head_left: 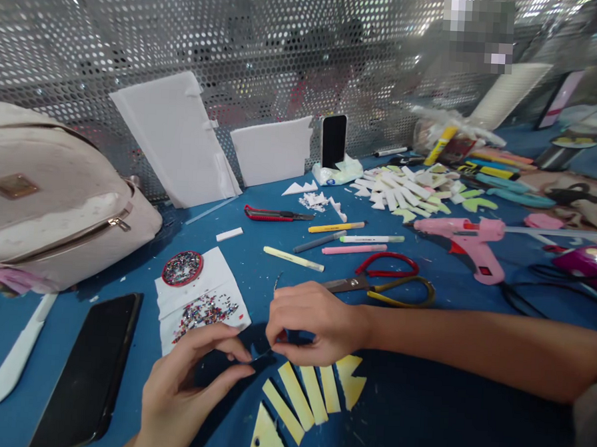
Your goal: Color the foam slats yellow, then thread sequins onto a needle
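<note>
My left hand [184, 384] is closed in a pinch at thumb and fingertips, on one end of a thin strand [261, 356], wire or thread. The strand runs to my right hand [318, 324], whose fingers are also pinched together on it; a loose end sticks up above the knuckles. Just below, yellow pieces lie in a fish-bone row: a triangular head [266, 432] with a hole, several strips [297, 395] and a notched tail [351, 381]. Left of the hands, white paper [223, 273] carries scattered beads [206, 312] and a round red-rimmed dish of beads [183, 269].
Scissors [400, 289] lie behind my right wrist, with markers [354, 249] and a red cutter [273, 213] beyond. A pink glue gun [462, 239] and white offcuts [400, 189] are at right. A phone [88, 372], white knife [19, 355] and backpack [54, 197] are at left.
</note>
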{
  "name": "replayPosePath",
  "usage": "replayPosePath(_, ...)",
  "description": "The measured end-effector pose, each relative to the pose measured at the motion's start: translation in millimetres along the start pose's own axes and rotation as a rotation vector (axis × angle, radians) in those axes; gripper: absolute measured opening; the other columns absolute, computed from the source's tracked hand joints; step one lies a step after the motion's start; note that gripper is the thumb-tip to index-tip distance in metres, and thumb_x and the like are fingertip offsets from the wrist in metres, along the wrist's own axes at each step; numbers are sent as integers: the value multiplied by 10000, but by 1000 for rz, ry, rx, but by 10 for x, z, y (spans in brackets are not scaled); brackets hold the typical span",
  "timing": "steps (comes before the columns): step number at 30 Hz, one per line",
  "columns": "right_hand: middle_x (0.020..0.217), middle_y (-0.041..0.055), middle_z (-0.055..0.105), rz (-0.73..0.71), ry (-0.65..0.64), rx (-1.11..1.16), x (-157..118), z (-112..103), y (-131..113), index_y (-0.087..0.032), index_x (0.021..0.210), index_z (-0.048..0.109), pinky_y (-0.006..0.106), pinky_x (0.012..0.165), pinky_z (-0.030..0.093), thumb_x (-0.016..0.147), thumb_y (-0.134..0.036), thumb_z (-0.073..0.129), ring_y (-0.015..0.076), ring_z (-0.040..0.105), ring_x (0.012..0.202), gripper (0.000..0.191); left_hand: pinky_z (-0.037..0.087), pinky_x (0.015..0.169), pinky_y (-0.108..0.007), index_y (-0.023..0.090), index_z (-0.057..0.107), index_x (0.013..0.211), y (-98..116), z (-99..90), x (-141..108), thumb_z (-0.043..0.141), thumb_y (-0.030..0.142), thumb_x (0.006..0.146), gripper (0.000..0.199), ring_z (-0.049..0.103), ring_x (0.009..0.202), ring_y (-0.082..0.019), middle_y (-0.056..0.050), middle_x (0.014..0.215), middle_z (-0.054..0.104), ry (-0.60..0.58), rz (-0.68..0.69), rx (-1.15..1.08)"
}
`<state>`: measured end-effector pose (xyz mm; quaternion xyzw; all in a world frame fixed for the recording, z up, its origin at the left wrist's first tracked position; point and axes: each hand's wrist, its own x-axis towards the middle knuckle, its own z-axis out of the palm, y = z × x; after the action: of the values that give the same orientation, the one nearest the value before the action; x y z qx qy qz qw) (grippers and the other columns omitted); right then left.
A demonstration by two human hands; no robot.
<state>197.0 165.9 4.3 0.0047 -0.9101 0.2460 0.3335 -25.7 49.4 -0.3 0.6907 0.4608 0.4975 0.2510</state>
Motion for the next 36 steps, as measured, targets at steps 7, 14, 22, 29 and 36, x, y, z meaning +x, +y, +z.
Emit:
replayPosePath(7, 780, 5, 658, -42, -10, -101, 1, 35, -3, -199, 893, 594, 260, 691, 411, 962, -189, 561, 135, 549, 737, 77, 609, 822, -184, 272, 615, 1211, -31, 8, -21, 742, 169, 903, 349, 759, 779, -114, 39, 856, 774, -40, 3, 45)
replayPosePath(14, 797, -18, 672, -97, -7, -206, -9, 83, 5, -209, 904, 600, 284, 626, 367, 969, -214, 556, 133, 547, 725, 78, 570, 734, -143, 260, 675, 966, 55, 39, 55, 714, 193, 925, 88, 729, 734, -92, 55, 822, 751, -121, 63, 133)
replayPosePath(22, 823, -6, 683, -125, -88, -256, -21, 131, 23, -215, 903, 591, 296, 613, 355, 1029, -373, 551, 131, 589, 774, 205, 524, 589, -137, 237, 606, 865, 117, 150, 81, 645, 173, 941, 107, 653, 605, -86, 56, 719, 668, -118, 109, 205)
replayPosePath(29, 832, 15, 682, -89, -152, -208, -30, 119, 51, -206, 906, 580, 286, 624, 356, 1026, -370, 561, 142, 614, 795, 204, 507, 574, -131, 237, 568, 945, 148, 232, 94, 604, 186, 973, 69, 630, 580, -78, 61, 716, 637, -111, 178, 228)
replayPosePath(36, 882, 41, 691, -74, -131, -75, -14, 63, 51, -193, 933, 626, 263, 675, 399, 1012, -289, 588, 145, 637, 834, 130, 501, 621, -177, 231, 578, 982, 138, 215, 83, 588, 163, 987, 69, 639, 635, -104, 37, 733, 651, -117, 226, 236)
